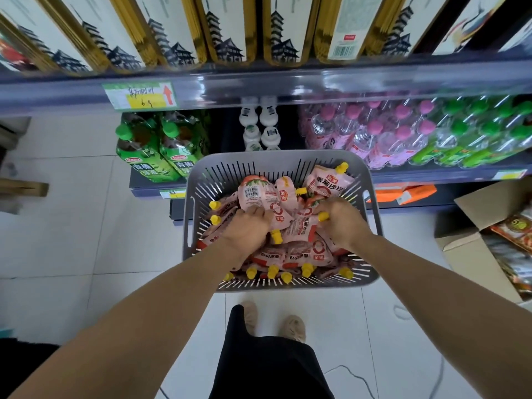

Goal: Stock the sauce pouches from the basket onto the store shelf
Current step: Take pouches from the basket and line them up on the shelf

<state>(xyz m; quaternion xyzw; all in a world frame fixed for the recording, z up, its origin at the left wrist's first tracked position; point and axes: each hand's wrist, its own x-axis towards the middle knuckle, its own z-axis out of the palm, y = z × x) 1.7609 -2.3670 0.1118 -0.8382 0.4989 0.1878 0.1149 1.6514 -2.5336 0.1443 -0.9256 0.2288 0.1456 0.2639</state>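
While both arms reach down, the left hand (249, 226) and right hand (342, 223) each curl their fingers round sauce pouches (298, 229) heaped in the grey basket (276, 155) on the floor. Just beyond it stands the store shelf (316, 82), holding bottled drinks (374, 131).

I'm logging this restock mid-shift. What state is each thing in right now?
basket: heaped full.
pouches: capped, jumbled in the basket, none on a shelf.
left hand: in the basket, fingers curled on pouches.
right hand: in the basket, fingers curled on pouches.
box: open, flaps up, packets inside.
tea bottles: capped, on the shelf.
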